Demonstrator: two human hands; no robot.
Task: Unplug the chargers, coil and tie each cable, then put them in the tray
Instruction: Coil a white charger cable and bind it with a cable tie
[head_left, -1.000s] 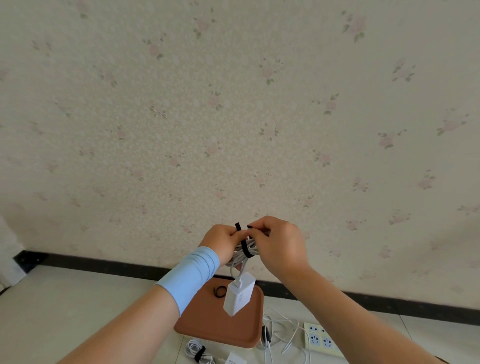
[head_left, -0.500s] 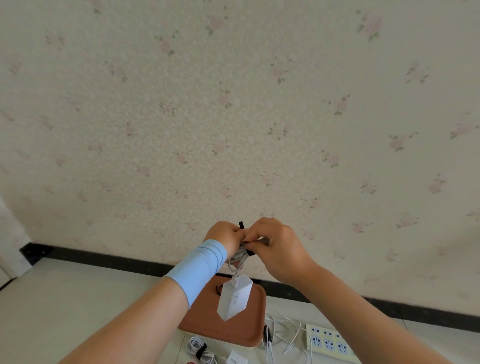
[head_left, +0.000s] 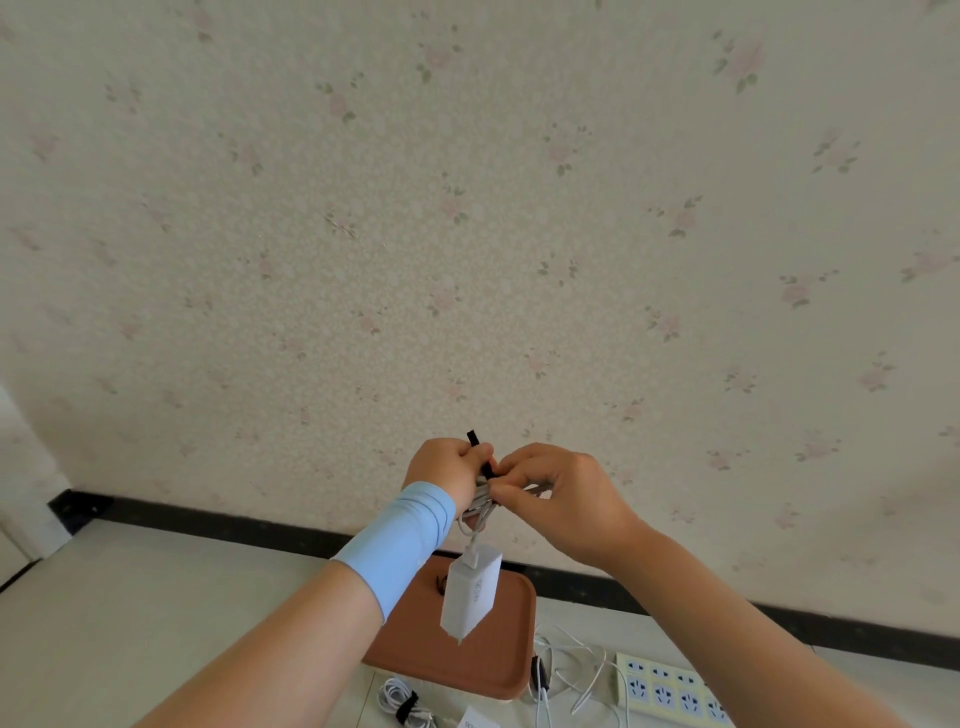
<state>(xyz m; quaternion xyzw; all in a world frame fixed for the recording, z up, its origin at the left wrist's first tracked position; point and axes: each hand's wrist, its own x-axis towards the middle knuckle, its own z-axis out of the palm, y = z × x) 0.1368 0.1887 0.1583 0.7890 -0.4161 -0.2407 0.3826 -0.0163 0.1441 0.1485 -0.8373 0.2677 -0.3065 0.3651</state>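
Tray: no bundle seen inside. Power strip right of tray: visible sockets unoccupied. Above tray: coiled cable gripped in curled left hand; black tie pinched by right hand, tying judged unfinished. Charger hung over tray. Loose cable right of tray, uncoiled. Tied bundle before tray, not yet placed.

Field note: pale tiled floor, bounded at the wall by a black skirting strip. A brown tray is set on it near the wall. A white power strip is laid to the tray's right, with loose white cable sprawled between them. A coiled cable, bound with a black tie, is placed just in front of the tray.
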